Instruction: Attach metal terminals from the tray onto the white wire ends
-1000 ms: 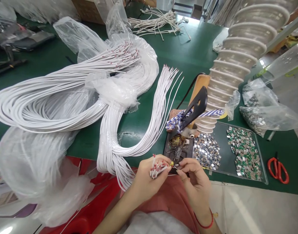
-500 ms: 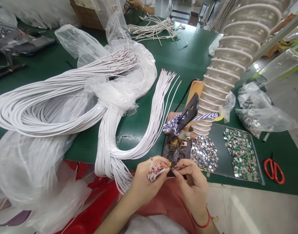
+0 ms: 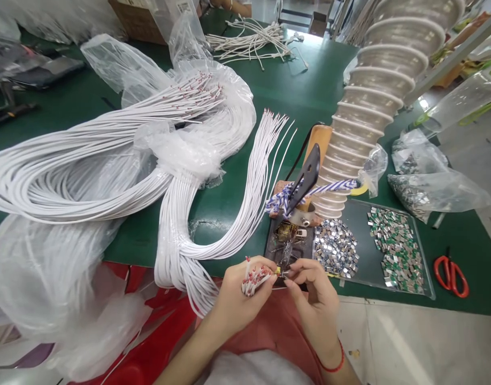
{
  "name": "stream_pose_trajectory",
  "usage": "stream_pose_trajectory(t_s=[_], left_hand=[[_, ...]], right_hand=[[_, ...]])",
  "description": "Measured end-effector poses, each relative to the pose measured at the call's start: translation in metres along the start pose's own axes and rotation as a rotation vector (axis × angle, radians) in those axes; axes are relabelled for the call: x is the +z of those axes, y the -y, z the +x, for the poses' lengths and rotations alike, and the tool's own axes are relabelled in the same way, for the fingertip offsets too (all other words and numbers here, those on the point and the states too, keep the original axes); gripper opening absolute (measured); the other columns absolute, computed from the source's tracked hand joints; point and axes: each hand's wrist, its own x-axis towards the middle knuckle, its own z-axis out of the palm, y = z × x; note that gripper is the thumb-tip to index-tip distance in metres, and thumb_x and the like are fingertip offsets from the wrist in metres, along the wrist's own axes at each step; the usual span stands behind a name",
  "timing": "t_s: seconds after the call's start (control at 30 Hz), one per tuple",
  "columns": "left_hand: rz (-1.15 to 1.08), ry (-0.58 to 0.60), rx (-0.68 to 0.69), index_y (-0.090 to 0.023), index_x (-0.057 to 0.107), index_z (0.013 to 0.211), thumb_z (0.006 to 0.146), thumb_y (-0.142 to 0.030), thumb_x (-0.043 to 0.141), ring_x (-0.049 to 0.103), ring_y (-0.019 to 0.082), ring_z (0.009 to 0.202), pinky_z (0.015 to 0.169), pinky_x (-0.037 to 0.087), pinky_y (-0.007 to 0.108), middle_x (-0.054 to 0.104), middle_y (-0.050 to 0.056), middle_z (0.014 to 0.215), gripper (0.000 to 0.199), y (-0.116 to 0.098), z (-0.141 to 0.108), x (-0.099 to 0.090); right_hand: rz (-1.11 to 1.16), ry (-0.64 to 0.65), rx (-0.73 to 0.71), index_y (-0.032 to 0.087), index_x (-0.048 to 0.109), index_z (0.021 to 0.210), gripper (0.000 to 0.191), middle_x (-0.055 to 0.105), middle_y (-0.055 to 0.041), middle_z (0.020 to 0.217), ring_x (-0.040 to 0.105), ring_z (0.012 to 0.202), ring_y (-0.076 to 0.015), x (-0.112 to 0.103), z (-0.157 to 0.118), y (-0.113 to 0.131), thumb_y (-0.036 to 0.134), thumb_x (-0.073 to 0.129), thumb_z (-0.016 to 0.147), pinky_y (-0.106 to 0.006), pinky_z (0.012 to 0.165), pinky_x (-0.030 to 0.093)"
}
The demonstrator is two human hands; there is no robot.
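My left hand [image 3: 239,291] is wrapped round a bundle of white cables [image 3: 253,279] whose stripped ends show red tips. One cable end pokes out between its thumb and forefinger toward my right hand [image 3: 315,294]. The right thumb and forefinger are pinched close to that end, on something too small to make out. Just beyond the fingertips sits a soldering fixture with a dark base [image 3: 274,247] and metal parts. Over it lean a black slotted handle [image 3: 309,174] and a blue-and-white twisted cord [image 3: 329,186]. Small metal connectors [image 3: 336,248] lie heaped beside the fixture.
A tray [image 3: 363,235] also carries green-backed connectors [image 3: 398,251]. Red-handled scissors [image 3: 451,275] lie at the right. A ribbed clear hose [image 3: 374,91] comes down behind the fixture. Large white cable coils [image 3: 81,155] in plastic cover the left; loose white cables [image 3: 249,43] lie at the back.
The whole view has shifted slightly. Both hands keep their grip and stay close together at the fixture; the fingertips have moved only a little.
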Motion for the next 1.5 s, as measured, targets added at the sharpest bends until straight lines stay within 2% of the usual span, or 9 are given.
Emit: stream_pose_trajectory(t_s=[0.17, 0.27, 0.57, 0.8, 1.03, 1.2, 1.5], left_hand=[[0.003, -0.007, -0.044, -0.018, 0.071, 0.079, 0.087, -0.016, 0.063, 0.070, 0.017, 0.071, 0.071, 0.054, 0.025, 0.078, 0.003, 0.081, 0.012, 0.000, 0.000, 0.000], [-0.033, -0.022, -0.091, -0.018, 0.070, 0.074, 0.086, -0.018, 0.064, 0.069, 0.017, 0.070, 0.069, 0.053, 0.025, 0.077, 0.004, 0.079, 0.013, -0.001, 0.001, 0.000], [-0.152, -0.027, -0.204, -0.018, 0.066, 0.070, 0.084, -0.027, 0.066, 0.065, 0.020, 0.070, 0.063, 0.051, 0.027, 0.071, 0.006, 0.075, 0.017, -0.003, 0.000, 0.004], [-0.232, -0.034, -0.252, -0.018, 0.063, 0.068, 0.080, -0.029, 0.068, 0.060, 0.018, 0.067, 0.061, 0.049, 0.026, 0.067, 0.004, 0.073, 0.017, -0.004, 0.004, 0.004], [-0.273, -0.103, -0.235, -0.018, 0.062, 0.062, 0.076, -0.026, 0.070, 0.064, 0.019, 0.073, 0.072, 0.053, 0.028, 0.069, 0.006, 0.076, 0.018, -0.008, 0.010, 0.002], [-0.306, -0.057, -0.266, -0.018, 0.062, 0.065, 0.076, -0.027, 0.070, 0.061, 0.018, 0.072, 0.067, 0.051, 0.027, 0.067, 0.005, 0.075, 0.017, -0.008, 0.009, 0.003], [-0.335, -0.008, -0.289, -0.017, 0.062, 0.063, 0.074, -0.026, 0.072, 0.062, 0.017, 0.073, 0.070, 0.052, 0.027, 0.067, 0.005, 0.078, 0.017, -0.012, 0.012, 0.003]], right_hand=[[-0.061, 0.003, -0.022, 0.024, 0.059, 0.082, 0.018, 0.058, 0.0011, 0.076, 0.057, 0.071, -0.0150, -0.009, 0.002, 0.003, 0.016, 0.062, 0.099, -0.022, 0.060, 0.045], [-0.098, 0.025, -0.029, 0.024, 0.058, 0.085, 0.016, 0.055, 0.0020, 0.076, 0.054, 0.070, -0.0143, -0.009, 0.001, 0.005, 0.017, 0.059, 0.100, -0.022, 0.060, 0.045], [-0.062, 0.030, -0.131, 0.023, 0.065, 0.089, 0.016, 0.071, -0.0025, 0.096, 0.070, 0.090, -0.0148, 0.000, -0.001, 0.003, 0.009, 0.065, 0.095, -0.024, 0.082, 0.058], [-0.065, 0.006, -0.124, 0.023, 0.070, 0.089, 0.015, 0.077, -0.0034, 0.101, 0.075, 0.095, -0.0150, 0.001, 0.000, 0.001, 0.009, 0.068, 0.093, -0.022, 0.085, 0.061], [-0.029, 0.006, -0.117, 0.025, 0.071, 0.090, 0.016, 0.078, -0.0020, 0.101, 0.075, 0.097, -0.0132, 0.000, 0.004, -0.001, 0.009, 0.069, 0.094, -0.019, 0.087, 0.060], [-0.012, 0.007, -0.097, 0.025, 0.072, 0.090, 0.016, 0.079, -0.0024, 0.100, 0.076, 0.095, -0.0139, 0.001, 0.003, -0.003, 0.009, 0.070, 0.093, -0.019, 0.084, 0.061], [-0.015, 0.005, -0.075, 0.024, 0.072, 0.089, 0.016, 0.078, -0.0025, 0.098, 0.074, 0.093, -0.0146, 0.003, 0.003, -0.004, 0.009, 0.071, 0.093, -0.022, 0.082, 0.061]])
